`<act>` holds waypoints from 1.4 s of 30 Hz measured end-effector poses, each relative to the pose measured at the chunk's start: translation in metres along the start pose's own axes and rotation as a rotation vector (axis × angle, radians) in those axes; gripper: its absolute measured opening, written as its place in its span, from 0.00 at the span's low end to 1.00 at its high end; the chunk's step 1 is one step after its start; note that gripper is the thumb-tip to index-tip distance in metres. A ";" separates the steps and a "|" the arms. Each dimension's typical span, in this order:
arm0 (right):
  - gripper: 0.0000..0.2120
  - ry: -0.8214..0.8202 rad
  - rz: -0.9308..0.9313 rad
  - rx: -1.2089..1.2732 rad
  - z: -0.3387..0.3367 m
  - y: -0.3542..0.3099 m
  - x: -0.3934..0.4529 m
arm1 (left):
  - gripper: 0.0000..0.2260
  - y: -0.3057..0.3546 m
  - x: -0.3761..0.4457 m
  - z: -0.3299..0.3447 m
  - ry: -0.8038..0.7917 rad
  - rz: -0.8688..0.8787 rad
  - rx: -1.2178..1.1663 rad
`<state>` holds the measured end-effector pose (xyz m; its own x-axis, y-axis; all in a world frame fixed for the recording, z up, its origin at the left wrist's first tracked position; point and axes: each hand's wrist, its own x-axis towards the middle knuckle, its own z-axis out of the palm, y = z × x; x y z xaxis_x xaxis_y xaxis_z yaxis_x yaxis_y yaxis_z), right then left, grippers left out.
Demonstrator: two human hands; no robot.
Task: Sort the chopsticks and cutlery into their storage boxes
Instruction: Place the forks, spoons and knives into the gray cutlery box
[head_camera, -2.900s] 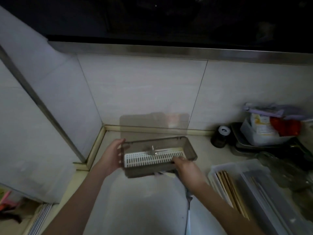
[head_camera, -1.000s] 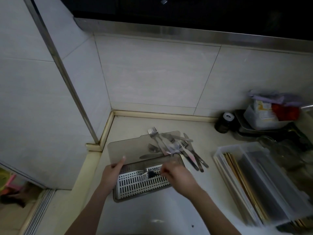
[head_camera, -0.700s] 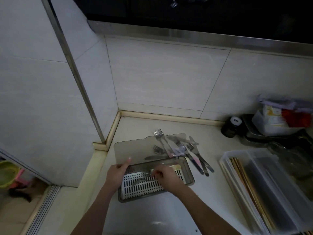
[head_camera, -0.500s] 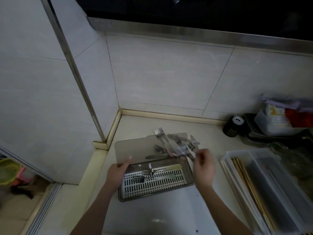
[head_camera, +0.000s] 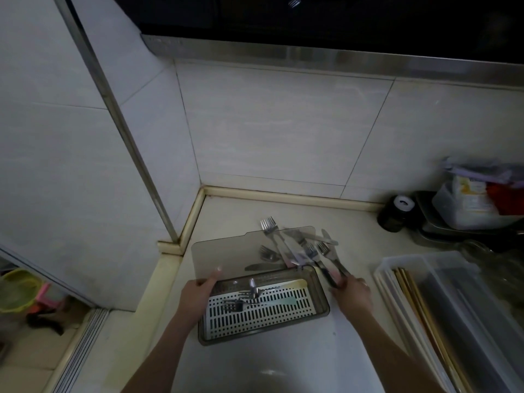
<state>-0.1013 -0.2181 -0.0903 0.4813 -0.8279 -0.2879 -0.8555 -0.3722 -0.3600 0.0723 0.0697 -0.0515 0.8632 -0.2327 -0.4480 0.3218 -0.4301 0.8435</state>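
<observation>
— Left hand (head_camera: 198,292)?
— Clamped on the left end of the smoky grey cutlery box (head_camera: 321,306), thumb up against the raised translucent lid (head_camera: 226,252), fingers curled under the rim.
— Right hand (head_camera: 353,295)?
— Just off the box's right end, fingers closed round dark handles of cutlery from the loose pile (head_camera: 300,248); how many pieces, impossible to tell in the dim light.
— And the pile itself?
— Forks and knives, crossed over one another on the counter (head_camera: 232,211) behind the box, partly seen through the lid, tines pointing away toward the tiled wall.
— Inside the box?
— White slotted drain tray (head_camera: 272,309), with a dark-handled fork (head_camera: 234,305) lying near its left end and a second silver piece (head_camera: 253,287) just behind it.
— Chopsticks?
— Far right, in a clear storage box (head_camera: 402,262) well apart from both hands: wooden chopsticks (head_camera: 411,296) along its left compartment.
</observation>
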 end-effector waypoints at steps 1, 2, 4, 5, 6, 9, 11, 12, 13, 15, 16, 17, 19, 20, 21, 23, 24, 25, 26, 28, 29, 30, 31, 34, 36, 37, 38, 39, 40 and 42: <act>0.17 -0.004 0.014 -0.008 0.003 0.000 0.000 | 0.19 0.000 0.000 0.000 -0.001 -0.004 -0.002; 0.18 -0.005 0.018 -0.014 0.007 0.002 0.001 | 0.19 0.000 0.000 0.000 -0.002 -0.006 -0.004; 0.17 0.000 0.003 -0.025 0.010 0.004 0.002 | 0.20 0.000 0.001 -0.001 -0.003 -0.006 -0.003; 0.14 0.006 -0.007 0.007 0.009 0.002 -0.001 | 0.20 0.000 0.001 -0.001 -0.004 -0.006 -0.005; 0.10 0.016 0.000 0.074 0.006 0.001 -0.004 | 0.20 0.000 0.001 -0.001 -0.006 -0.006 -0.009; 0.08 0.124 0.088 0.375 -0.010 0.000 -0.013 | 0.19 0.002 0.001 -0.001 -0.012 -0.004 -0.022; 0.09 0.273 0.149 0.556 -0.022 0.001 -0.022 | 0.19 0.003 0.000 -0.001 -0.015 0.002 -0.030; 0.09 0.338 0.170 0.644 -0.030 0.000 -0.029 | 0.18 0.004 -0.001 0.000 -0.017 0.007 -0.033; 0.08 0.402 0.178 0.736 -0.037 0.000 -0.034 | 0.18 0.005 -0.001 0.000 -0.019 0.011 -0.036; 0.05 0.492 0.187 0.903 -0.051 -0.001 -0.048 | 0.18 0.006 -0.002 -0.001 -0.022 0.013 -0.045; 0.05 0.512 0.193 0.987 -0.057 -0.002 -0.054 | 0.18 0.007 -0.003 -0.001 -0.027 0.010 -0.049; 0.06 0.515 0.182 1.067 -0.063 -0.003 -0.058 | 0.19 0.007 -0.003 -0.001 -0.035 0.005 -0.054; 0.09 0.413 0.120 1.191 -0.072 -0.006 -0.068 | 0.19 0.007 -0.004 -0.002 -0.044 -0.001 -0.063; 0.11 0.331 0.074 1.216 -0.074 -0.010 -0.073 | 0.19 0.007 -0.005 -0.002 -0.044 -0.001 -0.063; 0.11 0.255 0.026 1.190 -0.073 -0.014 -0.077 | 0.19 0.007 -0.005 -0.003 -0.044 0.002 -0.063; 0.11 0.137 -0.077 1.002 -0.066 -0.026 -0.082 | 0.19 0.008 -0.006 -0.003 -0.047 0.008 -0.063; 0.11 0.083 -0.124 0.878 -0.061 -0.035 -0.083 | 0.19 0.008 -0.007 -0.002 -0.048 0.011 -0.060; 0.12 0.024 -0.159 0.758 -0.055 -0.044 -0.083 | 0.18 0.009 -0.007 -0.002 -0.049 0.015 -0.057; 0.12 -0.039 -0.184 0.659 -0.049 -0.054 -0.084 | 0.18 0.009 -0.008 -0.001 -0.050 0.018 -0.057; 0.12 -0.184 -0.222 0.521 -0.034 -0.070 -0.086 | 0.17 0.009 -0.010 -0.001 -0.045 0.020 -0.060; 0.10 -0.254 -0.235 0.479 -0.026 -0.075 -0.087 | 0.18 0.009 -0.010 -0.002 -0.045 0.018 -0.062; 0.10 -0.300 -0.247 0.436 -0.019 -0.078 -0.088 | 0.18 0.009 -0.010 -0.002 -0.045 0.017 -0.062; 0.10 -0.314 -0.267 0.374 -0.015 -0.077 -0.089 | 0.18 0.009 -0.010 -0.002 -0.045 0.017 -0.063; 0.10 -0.133 -0.408 0.271 -0.019 -0.068 -0.087 | 0.18 0.007 -0.010 -0.001 -0.035 0.019 -0.063; 0.08 0.101 -0.448 0.344 -0.030 -0.056 -0.082 | 0.17 0.007 -0.011 -0.001 -0.027 0.028 -0.066; 0.08 0.205 -0.415 0.368 -0.035 -0.047 -0.076 | 0.17 0.007 -0.010 -0.001 -0.027 0.031 -0.066; 0.08 0.268 -0.342 0.376 -0.037 -0.035 -0.067 | 0.16 0.007 -0.010 -0.001 -0.026 0.033 -0.068; 0.07 0.280 -0.250 0.388 -0.036 -0.022 -0.054 | 0.16 0.007 -0.009 -0.001 -0.026 0.034 -0.070; 0.05 0.252 -0.150 0.372 -0.036 -0.010 -0.043 | 0.15 0.008 -0.008 -0.001 -0.030 0.033 -0.073; 0.04 0.157 -0.039 0.233 -0.032 0.010 -0.023 | 0.15 0.008 -0.007 -0.001 -0.037 0.030 -0.071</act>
<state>-0.1269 -0.2160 -0.0589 0.4616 -0.8767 -0.1353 -0.7614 -0.3133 -0.5675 0.0692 0.0685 -0.0420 0.8584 -0.2776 -0.4314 0.3233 -0.3601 0.8751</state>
